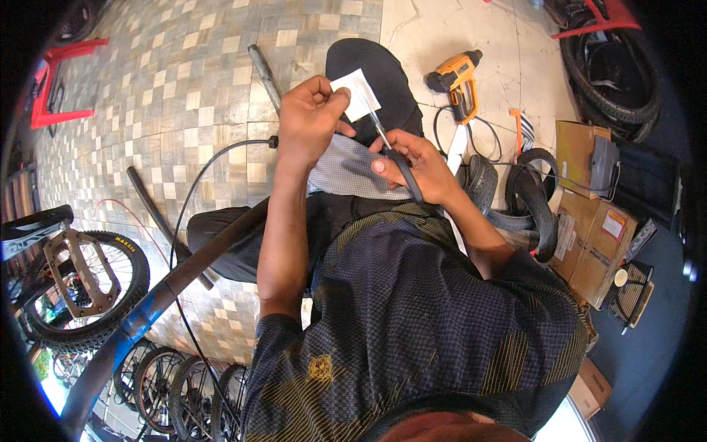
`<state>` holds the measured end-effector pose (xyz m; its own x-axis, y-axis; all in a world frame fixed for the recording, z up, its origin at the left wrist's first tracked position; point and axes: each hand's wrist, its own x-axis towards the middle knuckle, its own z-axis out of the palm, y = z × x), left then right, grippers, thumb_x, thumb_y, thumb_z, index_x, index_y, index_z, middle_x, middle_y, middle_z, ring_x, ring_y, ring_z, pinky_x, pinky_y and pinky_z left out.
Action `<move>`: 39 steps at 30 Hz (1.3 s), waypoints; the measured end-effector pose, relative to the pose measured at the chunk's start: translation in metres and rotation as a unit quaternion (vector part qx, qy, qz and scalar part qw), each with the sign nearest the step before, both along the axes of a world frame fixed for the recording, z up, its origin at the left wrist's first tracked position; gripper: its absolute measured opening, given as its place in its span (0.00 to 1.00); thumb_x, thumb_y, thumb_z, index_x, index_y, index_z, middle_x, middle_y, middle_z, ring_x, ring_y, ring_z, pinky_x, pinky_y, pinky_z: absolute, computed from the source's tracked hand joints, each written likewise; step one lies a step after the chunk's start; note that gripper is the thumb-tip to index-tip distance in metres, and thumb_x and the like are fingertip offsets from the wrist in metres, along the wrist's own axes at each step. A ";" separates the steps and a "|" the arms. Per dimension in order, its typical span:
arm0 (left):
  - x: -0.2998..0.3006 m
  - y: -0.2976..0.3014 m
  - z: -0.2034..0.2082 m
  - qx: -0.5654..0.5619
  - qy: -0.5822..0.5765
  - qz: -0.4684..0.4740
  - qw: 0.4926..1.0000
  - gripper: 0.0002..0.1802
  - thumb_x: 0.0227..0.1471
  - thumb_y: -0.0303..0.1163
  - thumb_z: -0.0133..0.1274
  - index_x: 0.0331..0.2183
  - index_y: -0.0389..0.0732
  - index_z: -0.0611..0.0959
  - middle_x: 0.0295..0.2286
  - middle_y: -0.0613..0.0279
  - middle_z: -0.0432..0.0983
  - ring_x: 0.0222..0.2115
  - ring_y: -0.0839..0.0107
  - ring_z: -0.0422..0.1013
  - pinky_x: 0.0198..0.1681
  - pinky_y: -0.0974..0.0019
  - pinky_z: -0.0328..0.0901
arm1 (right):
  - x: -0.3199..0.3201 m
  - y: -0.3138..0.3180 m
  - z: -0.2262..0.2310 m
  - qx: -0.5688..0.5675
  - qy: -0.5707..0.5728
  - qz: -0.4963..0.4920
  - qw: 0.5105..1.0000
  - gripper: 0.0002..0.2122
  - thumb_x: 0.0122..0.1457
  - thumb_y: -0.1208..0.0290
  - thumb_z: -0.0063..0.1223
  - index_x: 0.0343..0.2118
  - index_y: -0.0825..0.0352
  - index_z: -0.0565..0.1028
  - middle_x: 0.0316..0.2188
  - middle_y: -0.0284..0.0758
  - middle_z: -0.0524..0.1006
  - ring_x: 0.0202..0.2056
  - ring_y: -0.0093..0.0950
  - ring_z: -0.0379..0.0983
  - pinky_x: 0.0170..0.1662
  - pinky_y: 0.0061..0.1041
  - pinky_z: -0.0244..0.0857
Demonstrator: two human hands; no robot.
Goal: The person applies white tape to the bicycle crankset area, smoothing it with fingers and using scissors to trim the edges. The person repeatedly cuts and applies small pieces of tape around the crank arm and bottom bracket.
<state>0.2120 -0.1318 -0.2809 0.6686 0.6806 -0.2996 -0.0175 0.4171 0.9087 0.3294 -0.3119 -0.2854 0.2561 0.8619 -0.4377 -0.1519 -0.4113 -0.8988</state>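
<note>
My left hand (315,114) pinches a small white piece of paper or sticker sheet (356,96) by its left side, above my dark-trousered knee. In my right hand (420,163) is a pair of scissors (398,166) with black handles and metal blades. The blades point up and reach the lower right edge of the white sheet; whether they have cut into it I cannot tell. Across my lap, beneath both hands, lies a grey checked cloth (335,174).
An orange and black heat gun (458,79) lies on the tiled floor beyond my right hand, its cable trailing. Loose tyres (532,193) and cardboard boxes (593,237) stand to the right. A dark and blue pole (184,274) slants across the left, near a bicycle wheel (132,276).
</note>
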 end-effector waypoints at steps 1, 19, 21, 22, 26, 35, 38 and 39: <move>-0.001 0.000 -0.001 0.001 0.000 -0.003 1.000 0.09 0.58 0.24 0.57 0.26 0.35 0.77 0.22 0.63 0.76 0.18 0.81 0.70 0.19 0.74 0.73 | 0.000 -0.001 -0.001 0.000 0.000 0.001 1.000 0.19 0.57 0.55 0.70 0.42 0.66 0.79 0.17 0.22 0.70 0.21 0.13 0.63 0.25 0.17 0.53; 0.002 0.001 -0.018 -0.009 -0.013 -0.028 1.000 0.06 0.60 0.24 0.55 0.31 0.31 0.78 0.27 0.56 0.80 0.22 0.77 0.75 0.23 0.73 0.76 | 0.003 -0.006 -0.007 0.014 -0.018 -0.001 1.000 0.17 0.58 0.56 0.70 0.40 0.64 0.79 0.15 0.20 0.70 0.18 0.11 0.63 0.23 0.16 0.51; 0.006 -0.002 -0.014 -0.023 -0.021 -0.015 0.999 0.07 0.59 0.22 0.55 0.28 0.33 0.77 0.25 0.59 0.78 0.21 0.79 0.74 0.23 0.74 0.76 | 0.003 -0.006 -0.004 0.005 -0.013 -0.009 1.000 0.17 0.58 0.56 0.70 0.39 0.64 0.79 0.15 0.20 0.69 0.17 0.11 0.62 0.22 0.16 0.50; 0.006 -0.002 -0.015 -0.023 -0.025 -0.016 0.999 0.07 0.59 0.22 0.55 0.28 0.33 0.77 0.25 0.58 0.79 0.21 0.79 0.74 0.23 0.74 0.76 | 0.002 -0.006 -0.003 0.001 -0.010 -0.013 1.000 0.17 0.58 0.56 0.69 0.39 0.64 0.79 0.14 0.20 0.69 0.17 0.11 0.62 0.22 0.16 0.50; 0.007 -0.001 -0.021 -0.022 -0.035 -0.023 0.999 0.07 0.60 0.22 0.55 0.28 0.33 0.78 0.25 0.57 0.79 0.22 0.79 0.74 0.24 0.74 0.76 | 0.003 -0.006 -0.005 -0.011 -0.026 -0.014 1.000 0.16 0.58 0.57 0.70 0.37 0.65 0.79 0.14 0.20 0.69 0.17 0.10 0.61 0.21 0.16 0.49; 0.010 0.002 -0.025 -0.027 -0.040 -0.030 0.998 0.07 0.61 0.23 0.55 0.29 0.32 0.78 0.26 0.57 0.79 0.23 0.78 0.75 0.24 0.72 0.77 | 0.004 -0.006 -0.004 -0.038 -0.061 -0.017 0.997 0.14 0.59 0.59 0.69 0.36 0.65 0.79 0.14 0.21 0.69 0.16 0.11 0.62 0.20 0.16 0.52; 0.010 0.001 -0.025 -0.031 -0.037 -0.030 0.998 0.07 0.60 0.23 0.55 0.29 0.32 0.78 0.26 0.57 0.79 0.22 0.78 0.75 0.25 0.72 0.77 | 0.006 -0.006 -0.004 -0.044 -0.067 -0.012 0.997 0.14 0.59 0.60 0.68 0.36 0.66 0.78 0.14 0.22 0.69 0.15 0.11 0.63 0.19 0.15 0.54; 0.010 0.001 -0.025 -0.032 -0.035 -0.029 0.998 0.07 0.60 0.23 0.55 0.29 0.32 0.78 0.26 0.57 0.79 0.22 0.78 0.75 0.25 0.72 0.77 | 0.005 -0.006 -0.004 -0.050 -0.060 -0.023 0.997 0.14 0.58 0.60 0.69 0.35 0.65 0.79 0.14 0.21 0.69 0.16 0.11 0.62 0.20 0.16 0.52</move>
